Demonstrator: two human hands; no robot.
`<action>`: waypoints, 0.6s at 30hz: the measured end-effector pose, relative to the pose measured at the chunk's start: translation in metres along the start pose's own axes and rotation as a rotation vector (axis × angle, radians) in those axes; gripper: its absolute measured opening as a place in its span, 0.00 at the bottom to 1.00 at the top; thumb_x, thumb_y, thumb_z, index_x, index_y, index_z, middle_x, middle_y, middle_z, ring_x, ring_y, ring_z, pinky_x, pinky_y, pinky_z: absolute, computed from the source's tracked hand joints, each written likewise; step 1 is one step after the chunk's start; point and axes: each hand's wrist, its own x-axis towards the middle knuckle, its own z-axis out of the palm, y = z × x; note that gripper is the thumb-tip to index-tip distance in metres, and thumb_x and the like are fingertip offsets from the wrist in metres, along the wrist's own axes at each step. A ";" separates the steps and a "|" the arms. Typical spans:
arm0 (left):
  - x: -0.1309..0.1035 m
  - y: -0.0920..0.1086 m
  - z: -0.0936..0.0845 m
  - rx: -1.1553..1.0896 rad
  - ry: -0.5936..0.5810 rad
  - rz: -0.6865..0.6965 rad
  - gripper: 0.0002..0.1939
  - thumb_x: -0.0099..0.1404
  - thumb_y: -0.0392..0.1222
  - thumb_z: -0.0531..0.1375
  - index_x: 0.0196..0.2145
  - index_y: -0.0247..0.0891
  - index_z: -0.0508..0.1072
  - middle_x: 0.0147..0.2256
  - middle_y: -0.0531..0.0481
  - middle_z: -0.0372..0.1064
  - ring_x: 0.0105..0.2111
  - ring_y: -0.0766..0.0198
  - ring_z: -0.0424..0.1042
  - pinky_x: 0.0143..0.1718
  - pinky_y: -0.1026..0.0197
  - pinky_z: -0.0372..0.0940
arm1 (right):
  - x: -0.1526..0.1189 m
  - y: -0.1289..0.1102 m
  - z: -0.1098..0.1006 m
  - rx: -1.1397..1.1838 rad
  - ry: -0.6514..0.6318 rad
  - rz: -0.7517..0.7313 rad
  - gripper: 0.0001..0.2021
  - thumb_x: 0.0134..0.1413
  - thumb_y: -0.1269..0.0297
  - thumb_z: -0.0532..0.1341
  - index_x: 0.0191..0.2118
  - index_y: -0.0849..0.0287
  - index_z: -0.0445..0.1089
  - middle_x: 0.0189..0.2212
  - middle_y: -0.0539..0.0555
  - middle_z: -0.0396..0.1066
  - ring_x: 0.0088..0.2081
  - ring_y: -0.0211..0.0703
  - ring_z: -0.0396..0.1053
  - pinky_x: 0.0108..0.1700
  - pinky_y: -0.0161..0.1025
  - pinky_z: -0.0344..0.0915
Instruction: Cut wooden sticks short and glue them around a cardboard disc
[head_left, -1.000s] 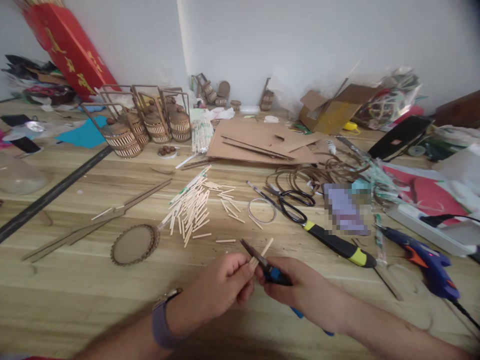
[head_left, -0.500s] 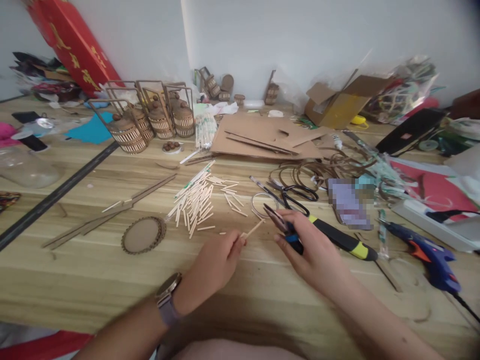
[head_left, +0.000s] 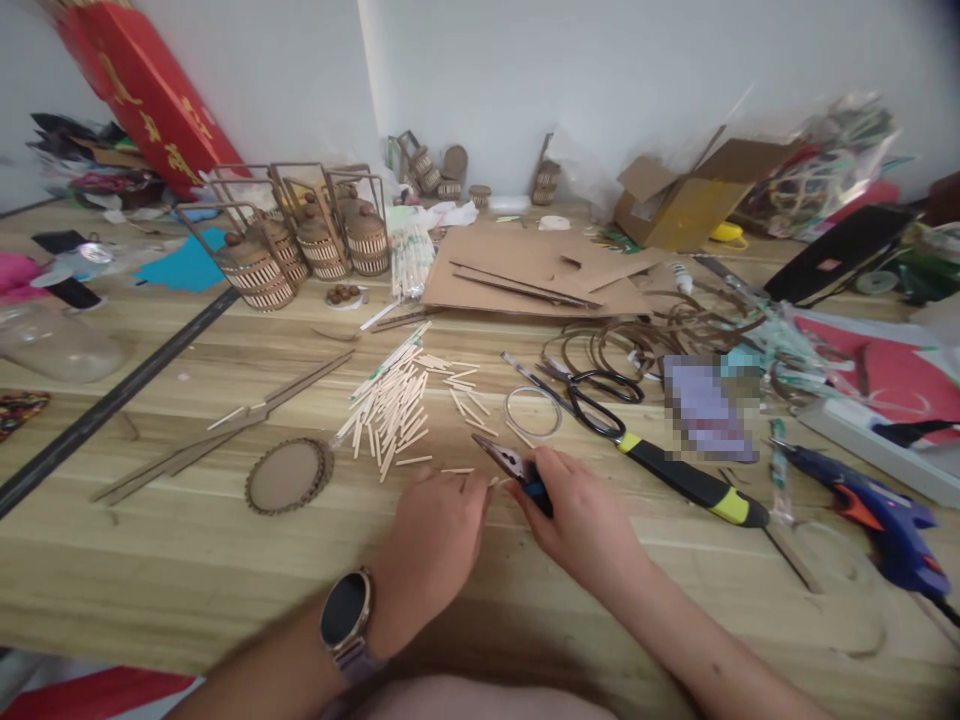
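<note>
My right hand (head_left: 574, 500) is closed around the dark blue handles of a pair of pliers (head_left: 504, 457), whose jaws point left over the table. Just left of it, my left hand (head_left: 442, 510) pinches a small wooden stick (head_left: 495, 482), mostly hidden by the fingers, with its end close to the pliers. Beyond my hands lies a loose pile of short pale wooden sticks (head_left: 394, 405). Left of the pile is a round cardboard disc with a scalloped brown rim (head_left: 289, 476). A clear ring (head_left: 532, 411) and black-handled scissors (head_left: 600, 400) rest past the pliers.
Small woven lidded baskets with tall handles (head_left: 259, 275) stand at the back left. A cardboard sheet (head_left: 495, 255) lies at the back middle. To the right are a black and yellow tool (head_left: 686, 480), a blue glue gun (head_left: 885, 520) and a white power strip (head_left: 885, 445).
My right hand has moved left and slightly down with the pliers, closer to my left hand. The left hand has turned, and less of its stick shows.
</note>
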 end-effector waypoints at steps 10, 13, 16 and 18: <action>0.002 0.000 0.000 -0.144 -0.041 -0.084 0.15 0.73 0.36 0.45 0.35 0.36 0.70 0.33 0.40 0.74 0.35 0.50 0.73 0.41 0.50 0.60 | 0.007 0.001 0.000 0.157 -0.047 0.046 0.07 0.58 0.62 0.52 0.29 0.56 0.60 0.27 0.57 0.69 0.30 0.48 0.65 0.32 0.40 0.56; 0.003 -0.006 -0.005 -0.610 -0.101 -0.080 0.18 0.75 0.47 0.46 0.30 0.38 0.66 0.27 0.47 0.71 0.30 0.58 0.71 0.35 0.58 0.60 | 0.012 0.010 -0.015 0.502 -0.194 0.096 0.10 0.60 0.57 0.53 0.31 0.56 0.62 0.25 0.51 0.66 0.28 0.42 0.63 0.31 0.37 0.58; 0.003 -0.006 -0.008 -1.108 -0.225 -0.076 0.21 0.73 0.55 0.47 0.31 0.38 0.65 0.23 0.53 0.67 0.25 0.65 0.66 0.31 0.64 0.59 | 0.011 0.017 -0.025 0.730 -0.277 0.076 0.13 0.60 0.52 0.56 0.32 0.56 0.64 0.25 0.48 0.64 0.29 0.39 0.61 0.32 0.36 0.60; 0.003 -0.007 -0.009 -1.359 -0.222 -0.052 0.21 0.71 0.58 0.49 0.32 0.38 0.66 0.21 0.55 0.65 0.23 0.67 0.63 0.28 0.65 0.57 | 0.007 0.019 -0.027 0.843 -0.289 0.055 0.16 0.59 0.48 0.58 0.31 0.57 0.64 0.24 0.47 0.61 0.27 0.38 0.59 0.30 0.36 0.59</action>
